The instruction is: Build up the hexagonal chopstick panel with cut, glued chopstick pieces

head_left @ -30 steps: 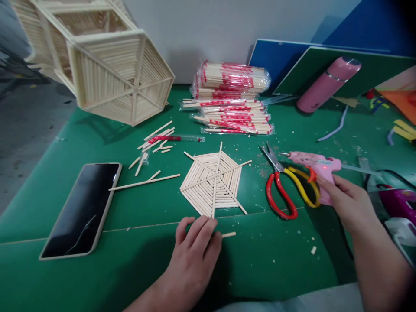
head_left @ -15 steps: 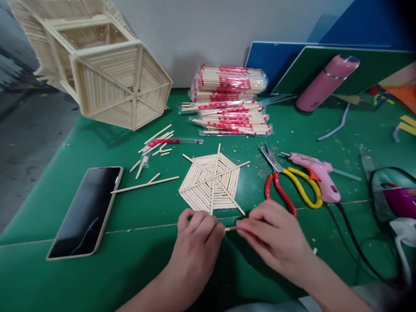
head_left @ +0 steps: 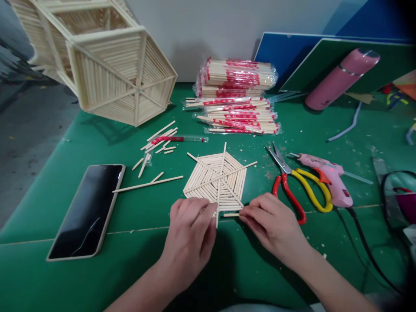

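A flat hexagon of wooden sticks (head_left: 217,178) lies on the green table (head_left: 65,143). My left hand (head_left: 190,236) rests on its near edge, fingers curled over the sticks. My right hand (head_left: 271,225) pinches a short stick piece (head_left: 230,215) and holds it against the hexagon's near right edge. Red and yellow scissors (head_left: 297,186) and a pink glue gun (head_left: 328,173) lie just right of the hexagon, untouched.
A phone (head_left: 86,210) lies at the left. Loose sticks (head_left: 157,149) sit behind it, a large stick-built hexagonal frame (head_left: 113,73) at back left, wrapped chopstick packs (head_left: 237,97) at back centre, a pink flask (head_left: 341,78) at back right. The glue gun's cord (head_left: 367,247) runs right.
My right hand let go of the glue gun, came to the short stick piece and moved it up to the hexagon's edge. My left hand slid forward onto the hexagon.
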`<action>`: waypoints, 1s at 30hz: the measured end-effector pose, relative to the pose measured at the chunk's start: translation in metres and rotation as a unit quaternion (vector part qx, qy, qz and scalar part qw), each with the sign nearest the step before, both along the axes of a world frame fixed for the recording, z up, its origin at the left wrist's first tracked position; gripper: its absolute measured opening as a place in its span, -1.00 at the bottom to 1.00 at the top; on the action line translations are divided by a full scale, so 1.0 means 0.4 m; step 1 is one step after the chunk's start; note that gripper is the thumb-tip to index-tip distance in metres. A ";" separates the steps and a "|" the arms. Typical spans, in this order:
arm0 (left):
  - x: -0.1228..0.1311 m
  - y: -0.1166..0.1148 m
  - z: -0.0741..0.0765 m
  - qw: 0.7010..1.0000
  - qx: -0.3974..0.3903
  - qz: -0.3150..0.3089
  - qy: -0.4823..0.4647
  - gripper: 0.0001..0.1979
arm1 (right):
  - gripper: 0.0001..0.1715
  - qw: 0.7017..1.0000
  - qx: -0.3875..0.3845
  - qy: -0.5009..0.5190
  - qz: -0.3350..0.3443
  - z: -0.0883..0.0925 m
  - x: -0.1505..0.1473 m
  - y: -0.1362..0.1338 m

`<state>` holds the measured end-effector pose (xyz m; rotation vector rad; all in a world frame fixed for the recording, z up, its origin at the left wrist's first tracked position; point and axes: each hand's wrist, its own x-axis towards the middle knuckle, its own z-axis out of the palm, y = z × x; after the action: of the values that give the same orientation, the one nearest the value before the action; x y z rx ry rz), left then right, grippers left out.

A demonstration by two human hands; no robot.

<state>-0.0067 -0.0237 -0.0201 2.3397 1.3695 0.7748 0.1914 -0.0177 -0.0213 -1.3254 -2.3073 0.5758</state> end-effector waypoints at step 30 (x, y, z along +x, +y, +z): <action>-0.009 0.004 -0.035 0.999 0.007 -0.037 0.028 -0.74 | -0.77 0.999 -0.009 -0.033 0.006 -0.007 -0.020 0.015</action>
<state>-0.0104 -0.0220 -0.0342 2.4251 1.2945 0.7044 0.1832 -0.0116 -0.0243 -1.3582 -2.3698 0.5648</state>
